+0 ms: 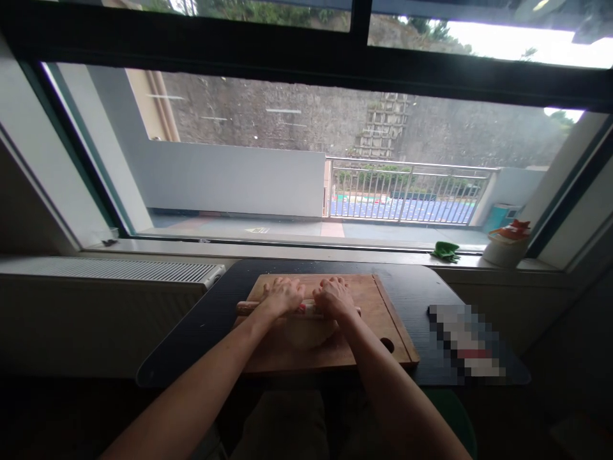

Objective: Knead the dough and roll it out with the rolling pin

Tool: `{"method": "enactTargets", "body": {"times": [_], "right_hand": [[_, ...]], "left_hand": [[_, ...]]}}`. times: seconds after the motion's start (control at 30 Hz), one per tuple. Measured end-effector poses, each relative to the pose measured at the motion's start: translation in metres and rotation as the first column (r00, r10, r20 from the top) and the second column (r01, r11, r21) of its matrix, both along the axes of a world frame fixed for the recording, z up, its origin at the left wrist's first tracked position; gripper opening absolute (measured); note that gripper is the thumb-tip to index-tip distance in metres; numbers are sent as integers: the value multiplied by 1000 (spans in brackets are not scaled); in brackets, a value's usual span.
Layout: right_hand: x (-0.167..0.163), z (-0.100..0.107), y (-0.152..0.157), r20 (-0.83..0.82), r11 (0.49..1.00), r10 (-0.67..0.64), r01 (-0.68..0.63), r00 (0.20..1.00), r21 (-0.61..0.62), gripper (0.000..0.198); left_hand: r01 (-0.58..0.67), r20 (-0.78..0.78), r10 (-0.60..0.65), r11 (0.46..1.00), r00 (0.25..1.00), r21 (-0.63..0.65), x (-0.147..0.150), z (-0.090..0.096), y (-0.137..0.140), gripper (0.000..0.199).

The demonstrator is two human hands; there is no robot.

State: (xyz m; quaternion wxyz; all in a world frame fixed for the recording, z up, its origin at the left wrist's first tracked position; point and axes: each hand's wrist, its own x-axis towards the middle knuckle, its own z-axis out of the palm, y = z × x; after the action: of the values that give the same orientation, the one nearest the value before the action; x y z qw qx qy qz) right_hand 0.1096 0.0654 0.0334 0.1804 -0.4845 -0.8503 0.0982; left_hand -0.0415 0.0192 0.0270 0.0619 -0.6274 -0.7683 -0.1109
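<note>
A wooden rolling pin point(246, 308) lies crosswise on a wooden cutting board point(380, 313). My left hand point(283, 295) is curled over the pin left of its middle, and my right hand point(334, 296) grips it on the right. Between the hands, a short stretch of the pin shows a red mark. A pale, flat piece of dough point(310, 333) sits on the board just on the near side of the pin; its far part is hidden under the pin and hands. Both forearms reach in from the bottom of the view.
The board rests on a dark table point(191, 332) against a window sill. A pixelated flat object point(467, 342) lies at the table's right. A green crumpled item point(446, 251) and a white container point(506, 249) stand on the sill. A radiator point(110, 271) is at left.
</note>
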Motion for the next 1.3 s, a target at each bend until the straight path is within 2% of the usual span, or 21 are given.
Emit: {"method": "enactTargets", "body": {"times": [0.13,0.23,0.37,0.47,0.63,0.73,0.83,0.93,1.1,1.2,1.3], "right_hand": [[5,-6,-10,-8,1000,4,-4,1000,-10,33],[15,-13,-32,-19,998,15,-14,1000,67,29],[24,-17,-56,-20,982,21,-17,1000,190,30],[22,-13,-55,-4,987,-12,13,1000,162,30],[8,-5,-26,-14,997,-58,58,998,51,33],[0,-3,-6,-20,998,-59,59,998,-3,33],[-3,-3,5,-20,998,-55,54,998,-24,32],[-1,-6,0,-32,998,-57,56,998,-9,34],[12,-13,-30,-87,994,-75,81,993,71,40],[17,-15,-44,-81,990,-93,101,992,98,42],[16,-13,-44,-78,990,-113,120,990,79,40]], "left_hand": [[75,-48,-74,997,996,2,5,-4,-15,33],[87,-120,-78,993,990,74,18,-8,-43,32],[59,-125,-42,989,991,139,33,-9,-70,34],[31,-112,-21,995,993,95,35,-4,-66,33],[-3,-52,0,998,999,-64,22,6,-26,31],[-34,-6,34,995,999,-92,11,6,0,36],[-42,13,43,995,999,-92,7,6,12,36],[-18,16,19,997,1000,-74,11,6,3,34],[64,-64,-66,997,996,-42,27,3,-36,30],[38,-88,-40,999,995,-26,35,2,-52,34],[4,-103,-8,999,995,-42,38,5,-51,36]]}}
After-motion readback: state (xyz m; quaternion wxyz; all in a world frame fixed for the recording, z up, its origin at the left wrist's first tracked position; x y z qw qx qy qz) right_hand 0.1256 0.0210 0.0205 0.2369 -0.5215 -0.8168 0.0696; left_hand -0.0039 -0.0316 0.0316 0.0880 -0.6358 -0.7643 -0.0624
